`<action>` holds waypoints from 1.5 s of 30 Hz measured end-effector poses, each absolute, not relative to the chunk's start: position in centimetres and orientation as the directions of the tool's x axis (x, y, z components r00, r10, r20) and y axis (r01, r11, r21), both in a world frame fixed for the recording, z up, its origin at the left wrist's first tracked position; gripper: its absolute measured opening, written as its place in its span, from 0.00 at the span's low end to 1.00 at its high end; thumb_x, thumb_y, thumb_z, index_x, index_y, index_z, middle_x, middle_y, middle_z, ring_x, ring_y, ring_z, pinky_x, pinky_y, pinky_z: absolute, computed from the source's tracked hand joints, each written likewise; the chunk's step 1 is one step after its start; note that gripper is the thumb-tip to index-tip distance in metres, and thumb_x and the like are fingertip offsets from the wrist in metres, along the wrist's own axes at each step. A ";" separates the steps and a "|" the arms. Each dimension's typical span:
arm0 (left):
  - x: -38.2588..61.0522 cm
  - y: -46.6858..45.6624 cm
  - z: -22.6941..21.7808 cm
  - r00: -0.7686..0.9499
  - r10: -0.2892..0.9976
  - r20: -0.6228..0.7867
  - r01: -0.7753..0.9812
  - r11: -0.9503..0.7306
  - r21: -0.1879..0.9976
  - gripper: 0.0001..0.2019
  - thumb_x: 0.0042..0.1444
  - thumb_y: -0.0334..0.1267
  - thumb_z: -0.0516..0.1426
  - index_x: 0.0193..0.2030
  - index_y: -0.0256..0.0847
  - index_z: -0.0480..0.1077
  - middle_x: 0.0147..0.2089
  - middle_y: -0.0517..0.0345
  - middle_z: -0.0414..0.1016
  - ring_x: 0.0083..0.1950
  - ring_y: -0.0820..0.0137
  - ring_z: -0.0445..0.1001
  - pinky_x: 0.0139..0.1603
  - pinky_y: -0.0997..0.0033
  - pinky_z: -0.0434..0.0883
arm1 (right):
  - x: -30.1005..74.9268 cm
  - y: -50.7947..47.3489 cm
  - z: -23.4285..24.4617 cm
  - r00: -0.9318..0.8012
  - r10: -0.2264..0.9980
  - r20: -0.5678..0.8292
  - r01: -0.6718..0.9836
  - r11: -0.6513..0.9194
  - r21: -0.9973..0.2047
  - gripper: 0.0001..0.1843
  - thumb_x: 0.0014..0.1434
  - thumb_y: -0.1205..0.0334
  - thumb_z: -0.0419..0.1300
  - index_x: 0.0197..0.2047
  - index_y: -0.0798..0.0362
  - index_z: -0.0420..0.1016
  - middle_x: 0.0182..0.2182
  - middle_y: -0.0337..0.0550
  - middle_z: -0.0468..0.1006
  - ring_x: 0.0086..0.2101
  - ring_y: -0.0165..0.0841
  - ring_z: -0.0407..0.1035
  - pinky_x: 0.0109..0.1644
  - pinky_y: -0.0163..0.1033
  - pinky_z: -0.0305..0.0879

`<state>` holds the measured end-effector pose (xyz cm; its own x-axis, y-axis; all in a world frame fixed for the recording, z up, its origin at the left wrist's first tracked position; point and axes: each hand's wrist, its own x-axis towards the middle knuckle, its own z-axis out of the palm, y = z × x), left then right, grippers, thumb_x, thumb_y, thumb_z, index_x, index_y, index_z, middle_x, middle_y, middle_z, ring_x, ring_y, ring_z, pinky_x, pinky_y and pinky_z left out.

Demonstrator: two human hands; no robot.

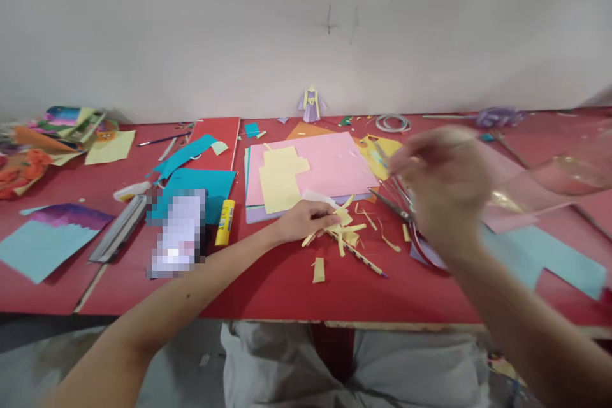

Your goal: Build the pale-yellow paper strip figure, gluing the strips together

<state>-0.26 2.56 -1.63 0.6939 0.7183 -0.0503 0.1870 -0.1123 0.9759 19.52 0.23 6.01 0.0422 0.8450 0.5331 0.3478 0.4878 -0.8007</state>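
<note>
My left hand [308,220] rests on the red table with its fingers closed on pale yellow paper scraps [351,229]. A striped pencil [366,259] lies just beside these scraps, its tip pointing right. My right hand [444,185] is raised above the table and smeared by motion; its fingers look curled, but whether they hold anything is unclear. Below and left of it lie scissors [394,209], partly covered by that hand. Behind my left hand, a cut yellow paper piece [280,182] lies on a pink sheet [329,156].
A glue stick [225,223], a phone [179,233] and a metal-grey ruler-like bar [119,229] lie left. A small paper dress figure [312,104] stands by the wall. Light-blue paper [564,258] lies right, below a blurred, see-through shape [568,169]. Crumpled colored papers [62,137] are far left.
</note>
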 end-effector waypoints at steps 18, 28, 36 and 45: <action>-0.8 1.9 -1.5 0.588 0.808 -0.023 0.285 -0.180 0.941 0.17 0.62 0.47 0.52 0.27 0.37 0.66 0.21 0.65 0.64 0.23 0.79 0.62 0.26 0.79 0.58 | 18.3 0.0 0.0 -0.373 0.925 -0.069 0.129 -0.022 -0.991 0.11 0.62 0.51 0.57 0.37 0.50 0.71 0.34 0.40 0.76 0.38 0.34 0.72 0.42 0.37 0.69; -0.8 2.0 -2.0 0.598 0.802 0.005 0.354 -0.270 0.896 0.14 0.60 0.42 0.54 0.27 0.36 0.66 0.23 0.66 0.59 0.26 0.80 0.57 0.27 0.79 0.55 | 18.3 0.1 -1.2 -0.334 0.940 -0.072 0.225 0.006 -0.974 0.11 0.61 0.52 0.58 0.40 0.50 0.72 0.35 0.41 0.77 0.38 0.35 0.74 0.43 0.40 0.70; -1.3 2.2 -1.5 0.648 0.755 -0.098 0.259 -0.098 0.961 0.13 0.59 0.46 0.56 0.38 0.36 0.70 0.27 0.63 0.68 0.23 0.79 0.65 0.24 0.80 0.61 | 18.4 0.7 -1.2 -0.267 0.963 -0.042 0.245 0.026 -0.969 0.14 0.60 0.49 0.57 0.38 0.51 0.75 0.33 0.41 0.78 0.36 0.34 0.72 0.43 0.39 0.69; -1.2 2.2 -1.7 0.654 0.753 -0.075 0.171 -0.051 0.984 0.14 0.62 0.47 0.53 0.40 0.36 0.68 0.21 0.65 0.67 0.18 0.81 0.65 0.20 0.82 0.62 | 18.4 1.1 -1.7 -0.195 0.979 -0.052 0.156 -0.022 -0.987 0.15 0.54 0.48 0.63 0.37 0.51 0.78 0.34 0.42 0.79 0.37 0.36 0.74 0.44 0.40 0.71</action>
<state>-1.24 2.19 -1.72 0.6535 0.7532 -0.0748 0.1712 -0.0508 0.9839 18.40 1.08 -1.69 -0.1946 0.9795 -0.0524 0.1563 -0.0217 -0.9875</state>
